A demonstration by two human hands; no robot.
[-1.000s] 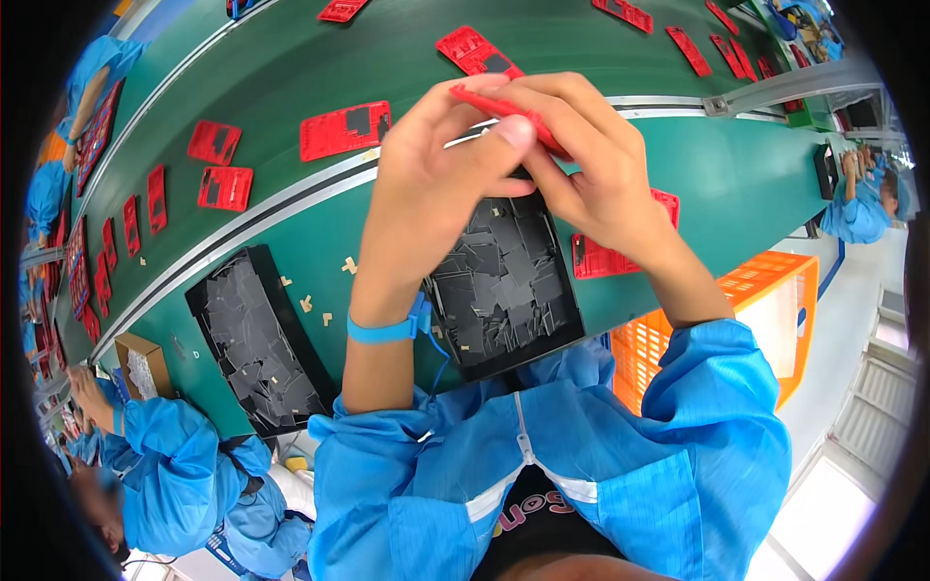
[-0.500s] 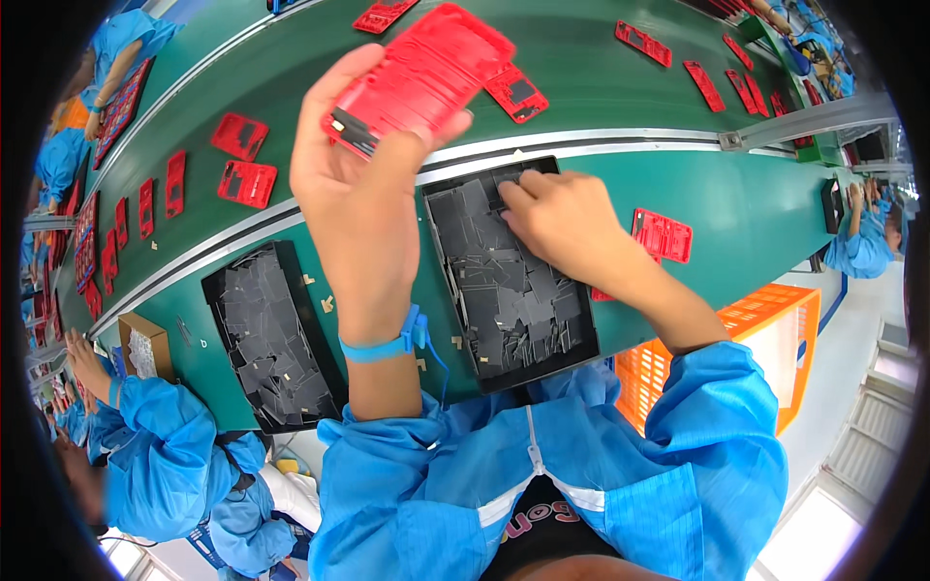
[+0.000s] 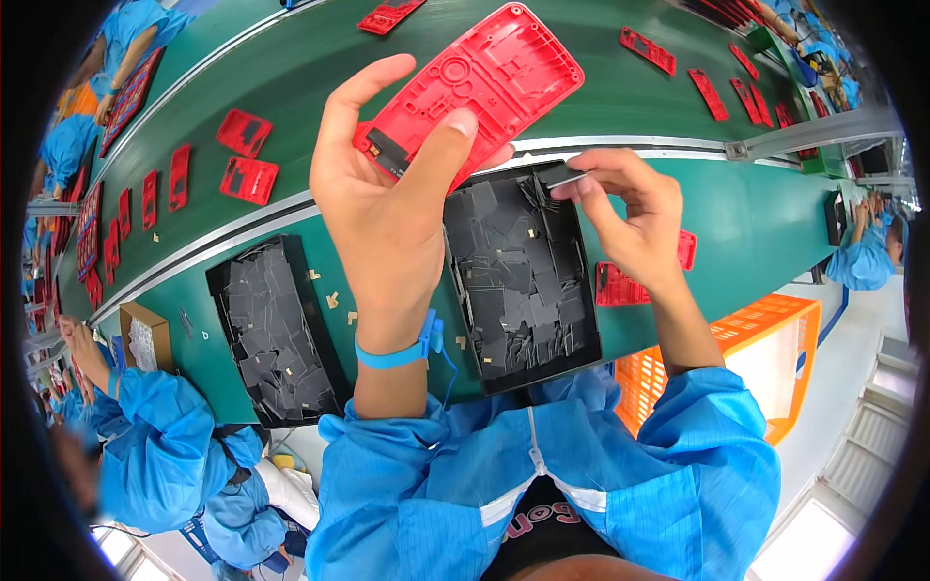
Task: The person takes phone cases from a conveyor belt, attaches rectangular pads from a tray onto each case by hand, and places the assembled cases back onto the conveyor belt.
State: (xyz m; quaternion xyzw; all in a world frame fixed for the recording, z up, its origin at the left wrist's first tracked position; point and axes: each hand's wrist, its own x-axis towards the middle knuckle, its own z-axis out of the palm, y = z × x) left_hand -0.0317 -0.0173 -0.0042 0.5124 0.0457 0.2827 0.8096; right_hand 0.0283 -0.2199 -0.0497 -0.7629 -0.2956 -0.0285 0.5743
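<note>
My left hand (image 3: 387, 228) is closed around a red plastic casing (image 3: 509, 82), thumb across its ribbed inner side. A black part (image 3: 389, 155) shows at the casing's lower end, and a bit of red shows behind it. In my right hand (image 3: 635, 218), thumb and fingers pinch a small thin dark plate (image 3: 562, 177) over the far right corner of a black tray (image 3: 592, 324). Many flat dark grey pieces (image 3: 509, 281) fill that tray. More red casings (image 3: 620, 286) lie right of it, partly behind my right wrist.
A second black tray (image 3: 334, 373) of dark pieces stands at left, with small tan bits (image 3: 332, 300) beside it. Beyond a metal rail (image 3: 697, 147), red casings (image 3: 249, 181) lie on a green belt. An orange crate (image 3: 751, 324) stands at right. A co-worker's blue sleeve (image 3: 165, 436) is at left.
My right hand has risen from among the pieces to the tray's far right corner, now with a dark plate. My left hand has shifted right with the casing, whose inner side now shows clearly.
</note>
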